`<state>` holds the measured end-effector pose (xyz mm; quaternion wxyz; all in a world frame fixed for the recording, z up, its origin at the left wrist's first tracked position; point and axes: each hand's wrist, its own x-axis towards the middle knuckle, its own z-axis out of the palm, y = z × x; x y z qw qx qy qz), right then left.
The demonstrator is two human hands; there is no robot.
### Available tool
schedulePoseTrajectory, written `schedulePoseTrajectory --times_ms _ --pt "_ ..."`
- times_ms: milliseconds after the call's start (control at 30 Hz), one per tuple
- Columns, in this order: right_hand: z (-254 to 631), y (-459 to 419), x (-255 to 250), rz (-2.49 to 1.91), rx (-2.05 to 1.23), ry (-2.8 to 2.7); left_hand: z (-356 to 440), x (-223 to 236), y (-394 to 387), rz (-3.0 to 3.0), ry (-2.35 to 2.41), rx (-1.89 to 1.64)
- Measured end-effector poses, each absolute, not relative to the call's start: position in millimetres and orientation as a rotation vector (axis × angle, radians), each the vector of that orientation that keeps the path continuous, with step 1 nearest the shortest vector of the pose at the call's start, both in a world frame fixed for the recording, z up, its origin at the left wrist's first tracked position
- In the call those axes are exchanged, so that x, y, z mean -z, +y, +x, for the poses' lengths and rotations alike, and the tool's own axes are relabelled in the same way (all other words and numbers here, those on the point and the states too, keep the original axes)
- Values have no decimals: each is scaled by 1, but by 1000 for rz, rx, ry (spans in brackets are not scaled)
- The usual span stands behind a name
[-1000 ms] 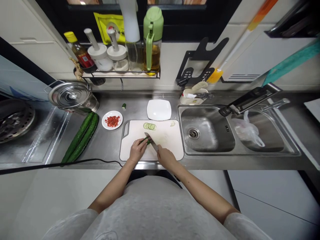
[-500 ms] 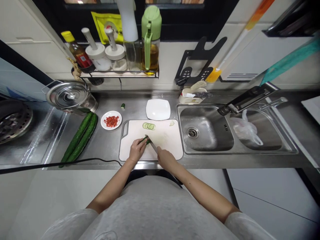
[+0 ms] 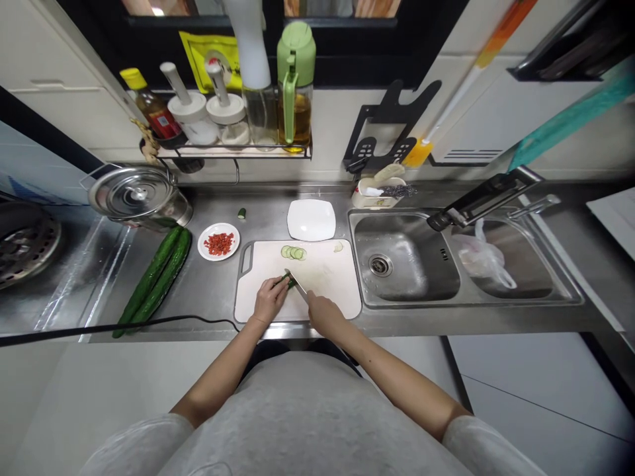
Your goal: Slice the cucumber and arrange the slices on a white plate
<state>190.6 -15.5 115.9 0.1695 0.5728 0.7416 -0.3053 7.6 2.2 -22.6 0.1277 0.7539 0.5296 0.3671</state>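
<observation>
My left hand is closed on a small dark green piece of cucumber over the white cutting board. In my right hand is the handle of a knife, its blade angled up and left against the cucumber piece by my left fingertips. Just beyond the hands lies a row of thin cucumber slices. A paler slice rests near the board's far right corner. My fingers hide part of the piece.
Left of the board are a plate of chopped red pepper, two whole cucumbers and a cucumber end. Behind it sits a white plate. A double sink adjoins on the right. A black cable crosses the front edge.
The camera view has shifted slightly. Both hands stay at nearly the same spot on the board, with the knife still against the cucumber piece.
</observation>
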Motion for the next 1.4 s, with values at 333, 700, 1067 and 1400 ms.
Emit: schedulePoseTrajectory --times_ms 333,700,1067,1400 --pt "190 -14 -111 1626 866 2120 8 22 2 2190 1537 -1063" --pt "189 -11 -112 1611 862 2108 8 21 2 2180 1531 -1078" --pt "189 -10 -107 1603 855 2136 8 22 2 2158 1548 -1097" --pt "188 -9 -100 1590 890 2126 8 22 2 2141 1544 -1085"
